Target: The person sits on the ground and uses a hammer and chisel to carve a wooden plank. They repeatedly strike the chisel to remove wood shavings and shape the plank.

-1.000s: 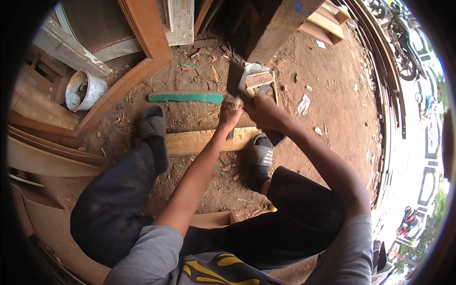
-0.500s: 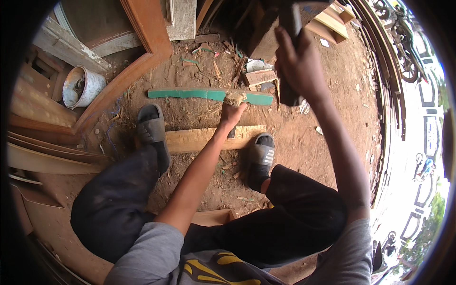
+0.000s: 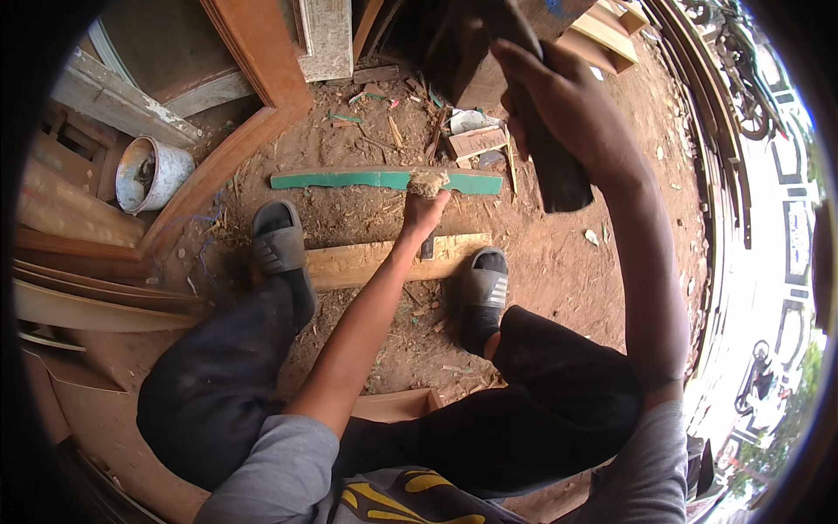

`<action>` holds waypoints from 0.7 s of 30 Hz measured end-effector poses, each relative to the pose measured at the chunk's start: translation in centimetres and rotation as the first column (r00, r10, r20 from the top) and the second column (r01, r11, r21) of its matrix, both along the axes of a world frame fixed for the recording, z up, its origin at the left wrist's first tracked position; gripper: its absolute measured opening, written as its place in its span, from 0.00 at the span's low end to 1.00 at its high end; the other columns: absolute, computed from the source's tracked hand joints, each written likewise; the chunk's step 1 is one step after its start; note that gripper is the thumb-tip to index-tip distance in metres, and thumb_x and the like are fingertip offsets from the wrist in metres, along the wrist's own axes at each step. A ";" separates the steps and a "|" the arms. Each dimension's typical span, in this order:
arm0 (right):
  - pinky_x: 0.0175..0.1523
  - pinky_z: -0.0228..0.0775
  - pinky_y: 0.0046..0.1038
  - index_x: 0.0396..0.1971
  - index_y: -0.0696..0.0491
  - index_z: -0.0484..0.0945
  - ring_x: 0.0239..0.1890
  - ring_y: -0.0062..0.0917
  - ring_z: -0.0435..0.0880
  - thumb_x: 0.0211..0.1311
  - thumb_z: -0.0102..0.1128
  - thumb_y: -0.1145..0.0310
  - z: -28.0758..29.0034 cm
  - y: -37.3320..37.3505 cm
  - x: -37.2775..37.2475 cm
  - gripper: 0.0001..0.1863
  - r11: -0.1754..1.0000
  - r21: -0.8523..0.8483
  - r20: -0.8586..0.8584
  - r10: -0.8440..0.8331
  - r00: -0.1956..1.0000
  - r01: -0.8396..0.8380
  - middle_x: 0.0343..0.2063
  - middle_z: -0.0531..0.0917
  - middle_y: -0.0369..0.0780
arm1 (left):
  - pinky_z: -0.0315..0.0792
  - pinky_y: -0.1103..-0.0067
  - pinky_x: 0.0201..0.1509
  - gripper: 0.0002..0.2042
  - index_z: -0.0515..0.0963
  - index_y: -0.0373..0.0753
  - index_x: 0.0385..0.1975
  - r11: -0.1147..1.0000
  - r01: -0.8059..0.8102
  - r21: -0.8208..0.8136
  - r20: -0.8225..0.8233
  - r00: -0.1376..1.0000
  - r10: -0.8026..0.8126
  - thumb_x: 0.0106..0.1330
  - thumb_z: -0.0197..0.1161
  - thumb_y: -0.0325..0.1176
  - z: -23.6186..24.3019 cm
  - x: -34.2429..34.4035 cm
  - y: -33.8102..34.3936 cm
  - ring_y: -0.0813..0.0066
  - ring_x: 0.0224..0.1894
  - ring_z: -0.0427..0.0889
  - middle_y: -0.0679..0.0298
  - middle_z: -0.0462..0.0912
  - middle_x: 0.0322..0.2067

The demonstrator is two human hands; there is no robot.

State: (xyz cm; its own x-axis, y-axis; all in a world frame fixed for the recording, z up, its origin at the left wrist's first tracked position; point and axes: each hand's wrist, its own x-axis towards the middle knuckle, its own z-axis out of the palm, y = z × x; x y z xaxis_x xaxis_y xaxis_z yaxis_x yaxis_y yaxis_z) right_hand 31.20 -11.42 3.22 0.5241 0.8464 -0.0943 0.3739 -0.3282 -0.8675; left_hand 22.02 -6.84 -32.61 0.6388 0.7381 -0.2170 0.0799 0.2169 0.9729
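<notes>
My left hand [image 3: 424,215] is wrapped round an upright chisel [image 3: 428,183] with a frayed, mushroomed wooden top. Its dark blade comes down below the fist onto a pale wooden plank [image 3: 349,265], which lies crosswise on the ground between my sandalled feet. Raised at the upper right, my right hand [image 3: 572,113] grips a hammer [image 3: 561,182] by its thick dark handle. The hammer's head is blurred against the dark background at the top. Just beyond the left fist lies a strip of wood with a green face [image 3: 336,179].
A paint-stained white bucket [image 3: 166,175] stands at the left beside a brown wooden frame [image 3: 288,96]. A wooden block [image 3: 489,79] and scrap pieces [image 3: 477,141] are at the top. Wood shavings litter the dirt floor. Long boards [image 3: 711,148] line the right side.
My right hand and the hammer have shifted slightly right and down, and the handle has tilted, its lower end swinging right. My left hand keeps the chisel in place on the plank.
</notes>
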 end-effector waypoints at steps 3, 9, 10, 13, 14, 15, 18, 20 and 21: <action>0.18 0.67 0.22 0.33 0.58 0.67 0.15 0.17 0.75 0.65 0.54 0.54 -3.6 2.2 0.7 0.19 0.951 0.292 0.374 -0.213 0.903 0.103 0.15 0.74 0.36 | 0.69 0.73 0.32 0.09 0.73 0.34 0.30 0.999 0.033 -0.010 -0.018 0.999 -0.033 0.51 0.56 0.32 0.9 0.2 -0.3 0.72 0.26 0.74 0.62 0.77 0.24; 0.24 0.74 0.31 0.38 0.64 0.72 0.20 0.30 0.81 0.63 0.52 0.58 -10.1 -1.4 -2.2 0.20 0.765 -0.573 -0.070 0.311 0.948 -0.293 0.23 0.80 0.47 | 0.71 0.72 0.38 0.11 0.75 0.35 0.36 0.997 -0.075 0.037 0.111 0.991 0.070 0.54 0.57 0.31 -0.1 0.1 -1.1 0.70 0.32 0.77 0.61 0.79 0.30; 0.22 0.73 0.29 0.37 0.64 0.73 0.19 0.27 0.80 0.63 0.52 0.58 -10.2 -1.2 -1.5 0.20 0.757 -0.591 -0.152 0.232 0.961 -0.277 0.22 0.80 0.45 | 0.71 0.73 0.39 0.11 0.74 0.35 0.37 0.996 -0.085 -0.002 0.109 0.990 0.085 0.55 0.57 0.31 -0.3 -0.2 -1.9 0.70 0.34 0.77 0.61 0.79 0.31; 0.19 0.71 0.23 0.35 0.62 0.74 0.15 0.20 0.76 0.64 0.54 0.56 -7.9 -0.8 -0.9 0.20 0.802 -0.555 -0.219 0.112 0.969 -0.218 0.19 0.77 0.39 | 0.69 0.75 0.35 0.09 0.73 0.36 0.34 0.993 -0.006 -0.115 0.048 0.999 0.011 0.55 0.57 0.31 0.3 -0.1 -1.0 0.73 0.31 0.75 0.64 0.77 0.28; 0.19 0.71 0.21 0.36 0.62 0.73 0.16 0.19 0.76 0.64 0.54 0.56 -6.1 -0.4 -1.0 0.20 0.842 -0.509 -0.208 0.083 0.975 -0.180 0.18 0.76 0.38 | 0.67 0.76 0.29 0.07 0.71 0.37 0.31 0.995 0.007 -0.100 0.048 0.999 -0.002 0.55 0.57 0.31 0.3 -0.1 -0.5 0.75 0.25 0.72 0.66 0.74 0.24; 0.18 0.70 0.20 0.37 0.61 0.72 0.16 0.18 0.76 0.65 0.53 0.55 -5.0 0.2 -0.7 0.20 0.895 -0.411 -0.164 0.113 0.980 -0.172 0.18 0.75 0.37 | 0.65 0.78 0.23 0.05 0.70 0.38 0.28 0.996 0.020 -0.083 0.048 0.999 -0.016 0.56 0.57 0.31 0.4 -0.2 0.0 0.77 0.20 0.70 0.68 0.71 0.20; 0.19 0.69 0.20 0.40 0.59 0.70 0.16 0.17 0.76 0.65 0.53 0.56 -1.2 1.4 -1.3 0.19 0.998 -0.059 -0.124 0.015 0.992 -0.022 0.19 0.75 0.37 | 0.50 0.85 0.11 0.11 0.61 0.45 0.18 0.987 0.011 -0.161 0.058 0.998 -0.001 0.59 0.55 0.28 1.2 -0.1 0.0 0.88 0.09 0.56 0.76 0.60 0.10; 0.19 0.69 0.21 0.39 0.59 0.69 0.17 0.19 0.76 0.65 0.53 0.57 -1.7 2.4 -1.4 0.18 0.995 0.091 -0.030 -0.043 0.999 0.046 0.20 0.76 0.39 | 0.50 0.84 0.11 0.10 0.63 0.44 0.20 0.984 0.010 -0.177 0.060 0.998 0.001 0.59 0.56 0.30 1.0 -0.3 0.0 0.88 0.09 0.56 0.76 0.60 0.10; 0.20 0.70 0.23 0.38 0.60 0.69 0.17 0.21 0.77 0.65 0.53 0.58 -4.0 2.5 -1.1 0.17 0.987 0.138 0.086 -0.099 0.991 0.086 0.20 0.77 0.41 | 0.50 0.84 0.11 0.09 0.64 0.43 0.21 0.982 0.019 -0.186 0.065 0.998 -0.007 0.60 0.57 0.31 1.1 -0.1 -0.2 0.88 0.09 0.56 0.76 0.60 0.10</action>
